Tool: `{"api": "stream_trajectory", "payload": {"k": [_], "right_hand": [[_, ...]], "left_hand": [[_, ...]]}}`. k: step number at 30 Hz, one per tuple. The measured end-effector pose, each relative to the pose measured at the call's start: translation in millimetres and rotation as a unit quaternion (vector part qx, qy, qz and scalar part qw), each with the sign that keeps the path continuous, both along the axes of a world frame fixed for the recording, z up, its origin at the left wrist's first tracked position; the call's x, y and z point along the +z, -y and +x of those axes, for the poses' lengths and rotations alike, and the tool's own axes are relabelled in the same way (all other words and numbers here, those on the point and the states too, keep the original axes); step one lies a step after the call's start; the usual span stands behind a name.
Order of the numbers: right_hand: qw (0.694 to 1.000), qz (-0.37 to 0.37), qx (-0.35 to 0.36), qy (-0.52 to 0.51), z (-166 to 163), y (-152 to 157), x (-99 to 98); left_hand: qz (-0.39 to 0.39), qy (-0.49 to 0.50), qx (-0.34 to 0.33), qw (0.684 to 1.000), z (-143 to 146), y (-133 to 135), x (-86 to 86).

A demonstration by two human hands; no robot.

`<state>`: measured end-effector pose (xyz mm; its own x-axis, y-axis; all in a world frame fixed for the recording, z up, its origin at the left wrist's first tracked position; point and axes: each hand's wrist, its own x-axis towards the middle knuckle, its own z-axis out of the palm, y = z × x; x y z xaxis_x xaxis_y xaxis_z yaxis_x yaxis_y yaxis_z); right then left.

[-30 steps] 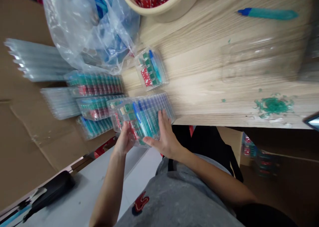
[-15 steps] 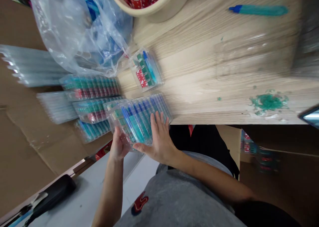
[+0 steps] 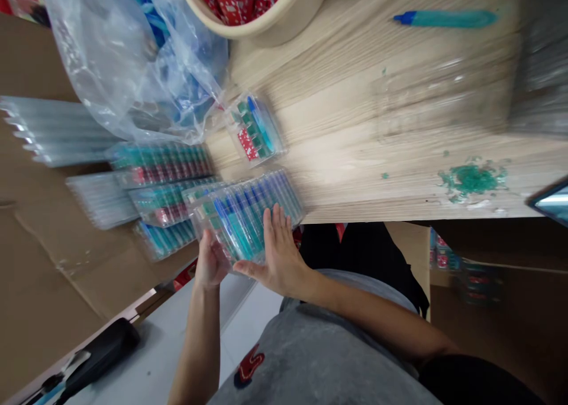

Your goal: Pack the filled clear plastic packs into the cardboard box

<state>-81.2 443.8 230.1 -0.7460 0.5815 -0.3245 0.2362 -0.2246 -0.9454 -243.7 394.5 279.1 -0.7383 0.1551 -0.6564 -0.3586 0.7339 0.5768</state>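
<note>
Both my hands hold a stack of clear plastic packs (image 3: 248, 212) with blue and teal pieces inside, at the near edge of the wooden table (image 3: 355, 132). My left hand (image 3: 209, 263) grips the stack's left end from below. My right hand (image 3: 277, 257) presses flat against its near side, fingers straight and together. A single small pack (image 3: 254, 129) with red, green and blue parts lies on the table just beyond the stack.
More filled packs (image 3: 162, 183) and empty clear trays (image 3: 53, 132) lie on cardboard at left. A crumpled plastic bag (image 3: 133, 55), a beige bowl (image 3: 266, 26) of red items, a teal pen (image 3: 444, 19) and green crumbs (image 3: 473, 180) sit on the table.
The stack has shifted slightly left and toward me between my hands. My right hand slid along its near side. The view has drifted a little.
</note>
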Motion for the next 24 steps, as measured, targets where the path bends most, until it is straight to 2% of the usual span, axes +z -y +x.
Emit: {"api": "stream_trajectory", "payload": {"k": [7, 13, 17, 20, 24], "right_hand": [[0.999, 0.038, -0.013, 0.004, -1.7, -0.4, 0.8], [1.000, -0.001, -0.027, -0.013, 3.1, -5.2, -3.5], [0.997, -0.011, -0.052, -0.049, 13.2, -10.7, -13.6], [0.996, -0.025, -0.068, -0.054, 16.9, -12.0, -26.2], [0.998, -0.001, -0.042, -0.047, 12.9, -8.1, -36.8]], "left_hand": [[-0.005, -0.035, 0.011, 0.999, 0.3, 1.2, 0.6], [-0.013, -0.028, 0.015, 0.999, 6.7, -3.7, -6.4], [0.026, -0.055, 0.025, 0.998, 10.9, -4.5, -13.2], [0.026, -0.061, 0.040, 0.997, 9.9, -1.3, -14.6], [0.010, -0.082, 0.038, 0.996, 6.2, 9.0, -9.6]]}}
